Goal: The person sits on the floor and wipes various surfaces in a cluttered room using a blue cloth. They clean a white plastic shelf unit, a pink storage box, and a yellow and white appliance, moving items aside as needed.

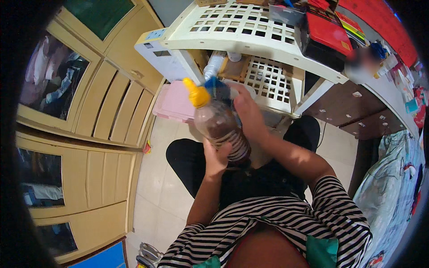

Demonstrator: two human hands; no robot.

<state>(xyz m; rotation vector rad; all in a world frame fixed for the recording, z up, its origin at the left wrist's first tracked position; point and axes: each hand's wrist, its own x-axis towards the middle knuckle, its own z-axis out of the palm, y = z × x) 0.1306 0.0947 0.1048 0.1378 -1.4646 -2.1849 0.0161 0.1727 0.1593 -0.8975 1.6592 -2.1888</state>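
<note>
A clear plastic bottle with a ribbed lower body and a yellow spout cap is held tilted above my lap, its top leaning away and to the left. Dark brown content shows through its wall. My left hand wraps round the lower part. Beside the bottle's shoulder, my right hand is closed on a blue cloth, which lies against the far side near the cap. Slight blur hides how firmly the cloth touches the bottle.
Ahead stands a white lattice shelf, with a red box on top. A pink plastic box rests on the tiled floor beneath. Tan cupboards line the left; patterned fabric hangs at right.
</note>
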